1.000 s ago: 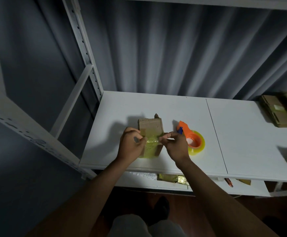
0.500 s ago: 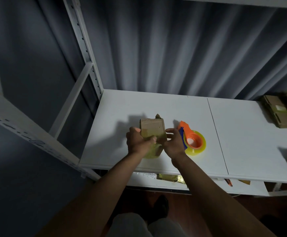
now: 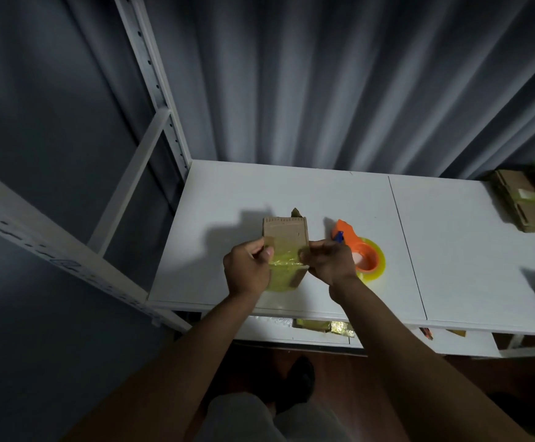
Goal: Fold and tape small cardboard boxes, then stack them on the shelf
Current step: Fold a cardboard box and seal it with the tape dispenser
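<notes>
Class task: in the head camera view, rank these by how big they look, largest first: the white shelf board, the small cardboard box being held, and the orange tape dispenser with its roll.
1. White shelf board, by far the largest.
2. Small cardboard box.
3. Orange tape dispenser. It looks only slightly smaller than the box, and hands hide part of both, so that order is unsure.

Both my forearms reach up from the bottom of the frame; my left hand (image 3: pixel 248 269) and right hand (image 3: pixel 330 261) meet mid-frame, fingers curled, pinching.

Head camera, looking down, close overhead
</notes>
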